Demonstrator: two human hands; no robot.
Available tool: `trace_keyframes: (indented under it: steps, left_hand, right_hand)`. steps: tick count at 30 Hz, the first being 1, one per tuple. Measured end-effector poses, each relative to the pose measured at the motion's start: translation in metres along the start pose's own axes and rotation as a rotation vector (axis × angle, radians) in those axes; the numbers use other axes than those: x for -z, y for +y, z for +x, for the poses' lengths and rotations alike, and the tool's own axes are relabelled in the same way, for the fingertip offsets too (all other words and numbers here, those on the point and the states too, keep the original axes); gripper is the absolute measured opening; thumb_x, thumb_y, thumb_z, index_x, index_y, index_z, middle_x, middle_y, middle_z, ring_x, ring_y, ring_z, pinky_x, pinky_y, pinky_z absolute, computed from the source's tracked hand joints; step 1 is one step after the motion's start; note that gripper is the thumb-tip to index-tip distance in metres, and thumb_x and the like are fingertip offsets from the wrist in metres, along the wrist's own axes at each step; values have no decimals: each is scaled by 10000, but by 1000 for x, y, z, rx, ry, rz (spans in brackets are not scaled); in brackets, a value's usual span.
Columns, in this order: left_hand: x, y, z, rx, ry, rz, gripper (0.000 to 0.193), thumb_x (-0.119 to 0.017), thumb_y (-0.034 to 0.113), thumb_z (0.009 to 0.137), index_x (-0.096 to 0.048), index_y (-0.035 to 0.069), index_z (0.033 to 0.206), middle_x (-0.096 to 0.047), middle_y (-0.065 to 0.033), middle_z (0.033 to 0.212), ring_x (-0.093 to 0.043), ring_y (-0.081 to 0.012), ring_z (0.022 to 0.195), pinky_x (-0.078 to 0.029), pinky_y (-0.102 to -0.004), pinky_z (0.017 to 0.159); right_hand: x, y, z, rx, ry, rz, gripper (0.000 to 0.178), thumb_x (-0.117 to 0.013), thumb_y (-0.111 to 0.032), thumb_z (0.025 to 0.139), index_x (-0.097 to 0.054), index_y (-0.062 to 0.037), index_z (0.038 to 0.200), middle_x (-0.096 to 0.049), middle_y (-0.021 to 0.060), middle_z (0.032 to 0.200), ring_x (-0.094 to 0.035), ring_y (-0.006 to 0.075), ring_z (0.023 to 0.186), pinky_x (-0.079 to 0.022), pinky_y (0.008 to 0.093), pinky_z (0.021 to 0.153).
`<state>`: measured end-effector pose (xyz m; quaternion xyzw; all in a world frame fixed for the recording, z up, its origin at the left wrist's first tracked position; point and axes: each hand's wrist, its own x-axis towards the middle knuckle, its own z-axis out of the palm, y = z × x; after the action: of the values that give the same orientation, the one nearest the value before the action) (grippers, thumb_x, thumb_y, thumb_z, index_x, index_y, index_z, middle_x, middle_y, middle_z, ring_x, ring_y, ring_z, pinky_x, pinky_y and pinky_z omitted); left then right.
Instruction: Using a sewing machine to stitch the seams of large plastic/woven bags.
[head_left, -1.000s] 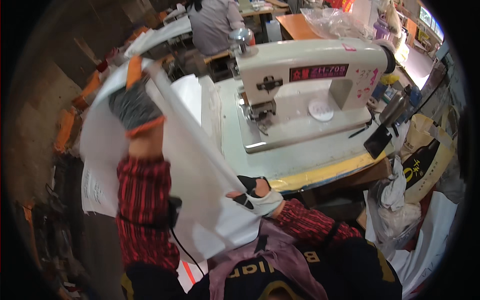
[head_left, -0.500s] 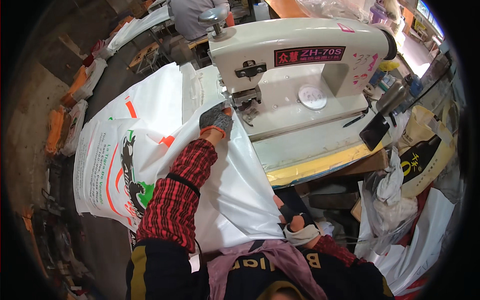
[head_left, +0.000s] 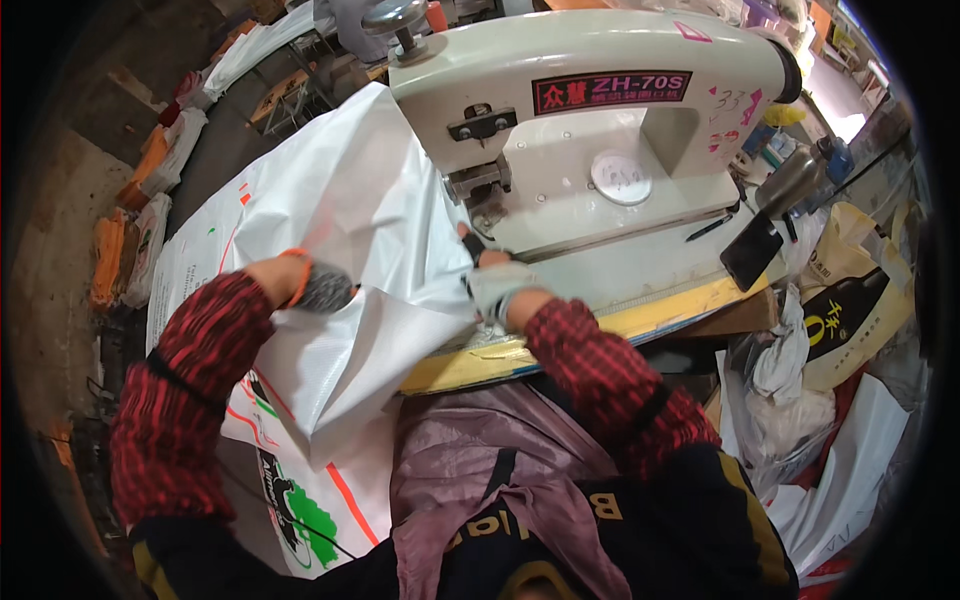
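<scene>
Right hand point(head_left: 503, 288) nearer machine point(head_left: 600, 62), grip unclear

Our table point(head_left: 610, 268) has a yellow edge point(head_left: 650, 312). We see a sewing machine point(head_left: 600, 60), pen point(head_left: 709, 229), black phone point(head_left: 752, 251) and part of a white sheet point(head_left: 375, 185) on it.

- black phone point(head_left: 751, 250), with a dark pen point(head_left: 710, 228) near its left side
- grey bottle point(head_left: 793, 182), beyond the phone
- cream tote bag point(head_left: 845, 240) with a black print, at right
- clear plastic bag point(head_left: 795, 425), bulging, below the tote
- orange bundle point(head_left: 107, 262), far left
- co-worker point(head_left: 355, 28) in grey, cut off by the top edge
</scene>
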<state>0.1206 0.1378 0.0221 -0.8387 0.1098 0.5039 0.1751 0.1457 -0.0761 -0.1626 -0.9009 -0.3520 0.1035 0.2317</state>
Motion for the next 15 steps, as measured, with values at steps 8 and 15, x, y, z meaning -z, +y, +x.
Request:
trace_keyframes:
  steps: [8, 15]
  left_hand:
    - [-82, 164, -14, -760, 227, -230, 287, -490, 253, 748, -609, 8, 839, -608, -184, 774, -587, -308, 689, -467, -373, 639]
    - [-32, 158, -47, -375, 296, 151, 329, -514, 312, 725, -658, 20, 767, -626, -158, 718, -620, -317, 685, -481, -417, 643]
  right_hand:
    - [51, -48, -42, -246, 105, 688, 686, -610, -284, 741, -328, -106, 1341, -591, 244, 954, -601, 327, 721, -473, 362, 655]
    - [16, -50, -106, -157, -259, 118, 433, -474, -318, 824, -443, -171, 1230, -584, 239, 896, -558, 421, 802, -470, 421, 683]
